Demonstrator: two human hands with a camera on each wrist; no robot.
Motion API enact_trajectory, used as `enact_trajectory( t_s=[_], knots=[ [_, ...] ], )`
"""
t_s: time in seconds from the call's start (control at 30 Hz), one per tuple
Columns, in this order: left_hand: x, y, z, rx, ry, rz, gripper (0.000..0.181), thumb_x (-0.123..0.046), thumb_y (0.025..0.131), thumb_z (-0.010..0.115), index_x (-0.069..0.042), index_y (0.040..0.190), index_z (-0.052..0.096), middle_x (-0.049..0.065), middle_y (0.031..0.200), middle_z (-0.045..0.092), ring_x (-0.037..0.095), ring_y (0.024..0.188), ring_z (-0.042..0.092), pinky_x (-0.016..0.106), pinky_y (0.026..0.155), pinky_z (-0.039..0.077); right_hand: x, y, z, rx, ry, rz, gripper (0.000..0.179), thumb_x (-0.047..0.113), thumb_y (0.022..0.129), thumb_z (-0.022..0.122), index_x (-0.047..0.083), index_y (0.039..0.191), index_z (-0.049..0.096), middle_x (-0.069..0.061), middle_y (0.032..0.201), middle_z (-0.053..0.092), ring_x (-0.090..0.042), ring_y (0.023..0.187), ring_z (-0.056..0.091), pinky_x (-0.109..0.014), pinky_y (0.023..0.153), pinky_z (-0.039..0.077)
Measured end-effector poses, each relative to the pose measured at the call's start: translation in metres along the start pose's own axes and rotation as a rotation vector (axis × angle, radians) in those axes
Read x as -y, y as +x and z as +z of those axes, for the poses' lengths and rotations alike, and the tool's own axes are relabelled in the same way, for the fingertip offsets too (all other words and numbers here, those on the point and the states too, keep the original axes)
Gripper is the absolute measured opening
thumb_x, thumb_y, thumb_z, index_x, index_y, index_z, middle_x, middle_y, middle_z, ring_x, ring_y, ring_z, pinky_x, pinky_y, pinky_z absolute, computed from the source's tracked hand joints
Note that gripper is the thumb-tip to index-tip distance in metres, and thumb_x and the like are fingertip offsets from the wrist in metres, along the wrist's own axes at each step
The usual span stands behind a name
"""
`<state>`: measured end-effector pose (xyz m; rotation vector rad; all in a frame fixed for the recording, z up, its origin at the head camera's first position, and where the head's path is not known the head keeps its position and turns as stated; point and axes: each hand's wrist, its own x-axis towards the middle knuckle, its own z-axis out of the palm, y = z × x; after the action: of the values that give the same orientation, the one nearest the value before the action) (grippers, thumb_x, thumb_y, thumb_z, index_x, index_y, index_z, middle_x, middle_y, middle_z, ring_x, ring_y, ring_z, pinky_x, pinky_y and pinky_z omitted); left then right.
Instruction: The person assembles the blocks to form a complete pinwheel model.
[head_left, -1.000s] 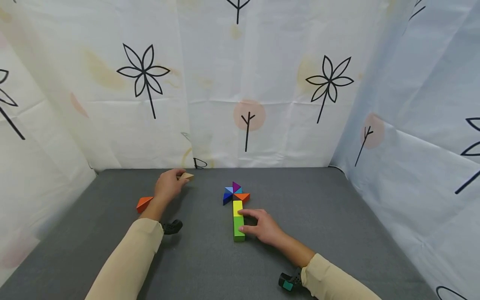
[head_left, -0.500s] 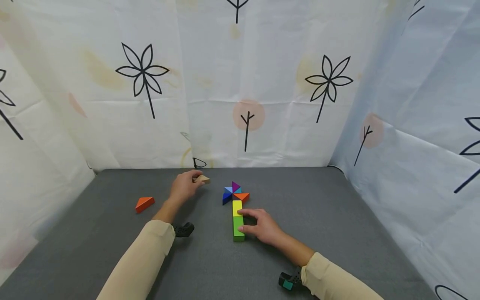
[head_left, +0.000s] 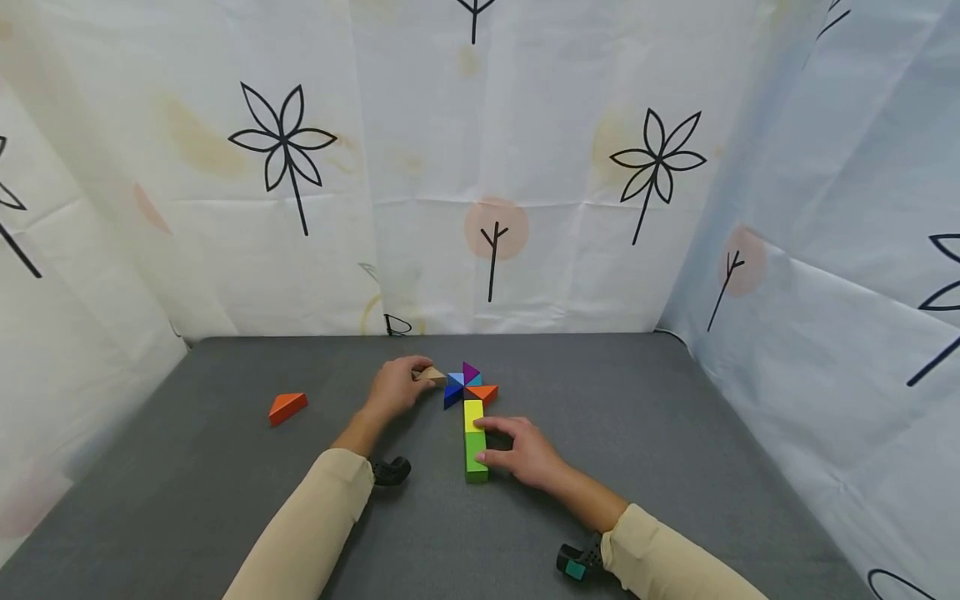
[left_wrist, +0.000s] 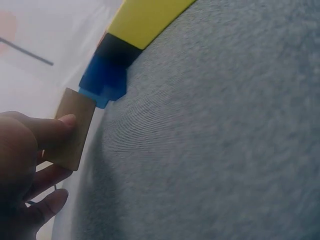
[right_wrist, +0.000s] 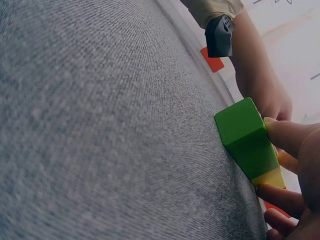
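Note:
My left hand (head_left: 396, 387) pinches a plain wooden triangular block (head_left: 433, 375) at the left side of a pinwheel of small triangular blocks. In the left wrist view, the wooden block (left_wrist: 75, 130) appears close to a blue block (left_wrist: 105, 80). The pinwheel has a purple triangle (head_left: 470, 372), a dark blue one (head_left: 453, 397) and an orange one (head_left: 482, 392), among others. Below it, a yellow block (head_left: 473, 412) and a green block (head_left: 476, 454) form a straight stem. My right hand (head_left: 531, 454) rests its index fingertip on the yellow block and its thumb on the green block.
A loose orange-red triangular block (head_left: 288, 407) lies on the grey table (head_left: 637, 433) to the left. A white patterned cloth (head_left: 570, 167) stands behind and at both sides. Each wrist wears a black camera mount, such as the right one (head_left: 581, 560).
My left hand has moved right with the wooden triangular block, from the table's back left to beside the pinwheel. My right hand has stayed on the yellow and green blocks.

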<state>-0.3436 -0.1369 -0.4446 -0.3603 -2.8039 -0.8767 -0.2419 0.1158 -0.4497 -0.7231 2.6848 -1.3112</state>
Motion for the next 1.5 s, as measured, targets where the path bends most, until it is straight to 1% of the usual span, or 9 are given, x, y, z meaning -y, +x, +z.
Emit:
enact_trajectory(
  t_s=[0.17,0.27,0.33,0.57,0.8,0.9,1.07,1.5],
  knots=[
    [-0.002,-0.0008,0.0071,0.039,-0.023,0.009,0.035,-0.018,0.088,0.075,-0.009,0.121,0.069,0.008,0.116,0.068,0.025,0.102,0.062,0.043,0.084,0.049,-0.0001,-0.0007,0.0,-0.002,-0.006,0.003,0.046,0.028,0.086,0.076,0.013,0.128,0.065,-0.007,0.13,0.06,-0.033,0.122,0.047,-0.055,0.1,0.035],
    [-0.0016,-0.0011,0.0088,0.048,-0.052,0.021,0.036,-0.015,0.087,0.075,-0.007,0.121,0.069,0.008,0.114,0.068,0.024,0.101,0.063,0.041,0.083,0.05,-0.0006,-0.0006,0.0002,0.0,-0.011,0.006,0.046,0.029,0.086,0.076,0.014,0.128,0.065,-0.007,0.131,0.059,-0.033,0.123,0.046,-0.056,0.1,0.035],
    [-0.001,-0.0012,0.0087,0.051,-0.07,0.03,0.035,-0.013,0.087,0.075,-0.007,0.121,0.069,0.009,0.113,0.069,0.025,0.101,0.063,0.041,0.083,0.05,-0.0009,-0.0005,0.0002,0.002,-0.012,0.007,0.046,0.029,0.086,0.076,0.014,0.128,0.065,-0.007,0.131,0.059,-0.033,0.123,0.046,-0.056,0.1,0.035],
    [-0.0016,-0.0013,0.0041,0.101,-0.143,0.028,0.035,-0.007,0.088,0.072,-0.005,0.122,0.067,0.01,0.113,0.069,0.026,0.1,0.064,0.042,0.084,0.051,-0.0006,-0.0002,-0.0015,0.006,0.009,0.01,0.046,0.027,0.086,0.076,0.014,0.129,0.064,-0.007,0.131,0.059,-0.033,0.124,0.046,-0.057,0.101,0.034],
    [-0.0029,0.0006,0.0057,0.172,-0.16,0.028,0.036,-0.003,0.09,0.069,-0.006,0.126,0.066,0.009,0.116,0.068,0.025,0.105,0.063,0.042,0.089,0.05,-0.0002,-0.0008,-0.0021,0.009,0.01,-0.003,0.046,0.028,0.086,0.076,0.013,0.128,0.064,-0.007,0.131,0.059,-0.033,0.124,0.046,-0.057,0.101,0.034],
    [-0.0037,0.001,0.0056,0.19,-0.173,0.023,0.037,-0.002,0.09,0.068,-0.006,0.127,0.065,0.009,0.117,0.067,0.026,0.106,0.063,0.042,0.088,0.05,-0.0008,-0.0007,-0.0018,0.012,0.012,-0.011,0.046,0.028,0.086,0.076,0.013,0.129,0.064,-0.007,0.131,0.059,-0.033,0.124,0.046,-0.057,0.102,0.033],
    [-0.0054,0.0016,0.0047,0.206,-0.181,0.022,0.039,0.001,0.09,0.067,-0.006,0.128,0.064,0.01,0.117,0.067,0.026,0.105,0.063,0.042,0.087,0.051,-0.0024,0.0001,-0.001,0.009,0.008,-0.009,0.046,0.028,0.087,0.075,0.014,0.129,0.064,-0.006,0.131,0.059,-0.033,0.124,0.046,-0.057,0.101,0.034],
    [-0.007,0.0039,0.0079,0.219,-0.177,0.012,0.04,0.003,0.09,0.065,-0.008,0.128,0.065,0.009,0.121,0.065,0.027,0.107,0.062,0.043,0.09,0.049,-0.0022,0.0008,-0.0003,0.003,-0.003,-0.004,0.047,0.03,0.086,0.076,0.015,0.128,0.064,-0.007,0.131,0.06,-0.033,0.122,0.047,-0.057,0.1,0.035]
  ],
)
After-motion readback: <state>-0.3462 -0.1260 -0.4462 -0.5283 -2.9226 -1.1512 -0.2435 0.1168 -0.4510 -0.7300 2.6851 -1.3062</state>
